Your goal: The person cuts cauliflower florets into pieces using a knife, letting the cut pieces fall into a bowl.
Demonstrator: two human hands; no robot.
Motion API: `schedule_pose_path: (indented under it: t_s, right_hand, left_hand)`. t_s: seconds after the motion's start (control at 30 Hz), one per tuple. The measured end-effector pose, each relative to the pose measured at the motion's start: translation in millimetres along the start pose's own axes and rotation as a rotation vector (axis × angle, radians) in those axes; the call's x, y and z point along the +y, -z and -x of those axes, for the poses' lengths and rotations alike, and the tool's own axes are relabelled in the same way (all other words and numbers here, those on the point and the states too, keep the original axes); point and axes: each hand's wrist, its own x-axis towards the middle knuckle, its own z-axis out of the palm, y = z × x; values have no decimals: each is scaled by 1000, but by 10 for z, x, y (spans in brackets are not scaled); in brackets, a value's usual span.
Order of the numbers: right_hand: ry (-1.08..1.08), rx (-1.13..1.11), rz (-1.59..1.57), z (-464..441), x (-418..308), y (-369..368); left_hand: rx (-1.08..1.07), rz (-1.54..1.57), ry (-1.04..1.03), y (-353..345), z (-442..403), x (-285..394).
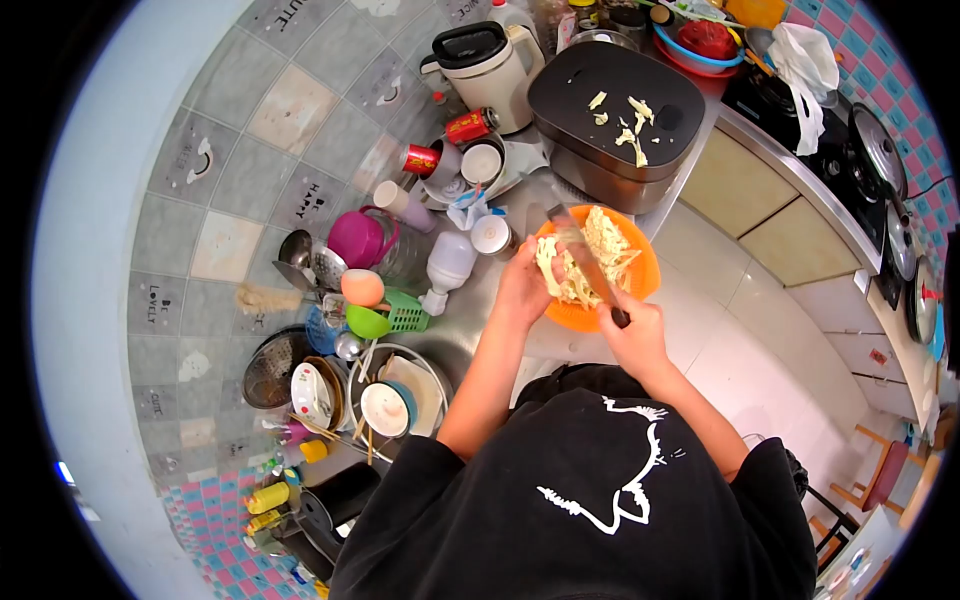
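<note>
My right hand (636,335) is wrapped round the dark handle of a kitchen knife (594,272). The knife's blade slants up and left over an orange basin (646,272), its tip slightly blurred. Pale cauliflower pieces (606,238) fill much of the basin. At the basin's left rim, my left hand (524,284) is closed on a cauliflower piece (550,262), close beside the blade. Part of that piece is hidden by the fingers and the knife.
Beyond the basin stands a dark-lidded appliance (570,100) with cauliflower scraps on top. A white jug-like appliance (485,75), red cans (470,125) and a lidded jar (491,236) crowd the counter. Bowls (386,408) sit at left; a stove (840,140) is at far right.
</note>
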Motion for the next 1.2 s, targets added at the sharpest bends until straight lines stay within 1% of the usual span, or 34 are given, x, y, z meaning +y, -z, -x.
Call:
schedule_pose_path:
  t_s: [0.03,0.1,0.13,0.17,0.23,0.27,0.3,0.37,0.4,0.47,0.5,0.53,0.6,0.8,0.93,1.0,1.03,1.1,1.2]
  right_hand:
    - [-1,2,-1,39,-64,-4]
    - [109,-26,-15,102,-131,-19]
    - [109,-73,-1,128,-106,-33]
    - [109,-74,-2,145,-98,-57]
    - [349,-26,114,171,-85,-104]
    - [409,-30,152,181,-50,-115]
    - [409,-29,152,187,-56,-115]
    - [459,-78,214,207,-77,-115]
    - [458,-79,214,216,-80,-112]
    - [461,-123,312,230,-85,-106]
    - [461,-123,312,233,-92,-107]
    - [470,-113,315,237,-101,-111]
    - [478,-104,318,238,-103,-116]
    - [491,-48,330,237,-89,-147]
    - [514,-33,347,231,-90,-162]
    - [534,-14,349,226,-89,-168]
    - [534,-14,344,225,-80,-173]
    - [533,-14,339,229,-75,-169]
    - [473,-65,358,242,-84,-156]
  left_hand:
    - [0,-2,2,72,-39,8]
    - [-233,133,37,159,-102,27]
    - [-166,252,70,147,-124,22]
    - [-165,252,69,169,-154,12]
    - [-185,312,73,177,-195,-4]
    - [-155,337,84,179,-218,-11]
    - [-155,337,84,137,-205,-6]
    - [-246,432,83,69,-159,1]
    - [-182,425,65,18,-123,13]
    - [-161,447,65,-8,-118,16]
    - [-140,469,65,-12,-123,20]
    - [-139,470,64,5,-142,16]
    - [-212,511,50,26,-173,0]
    - [-283,562,7,-32,-159,-15]
    - [-278,607,20,-64,-143,-9]
    - [-323,636,23,-20,-173,-14]
    - [-323,636,23,-11,-172,-16]
    - [-249,657,-18,1,-160,-21]
    - [-217,646,-70,54,-177,-29]
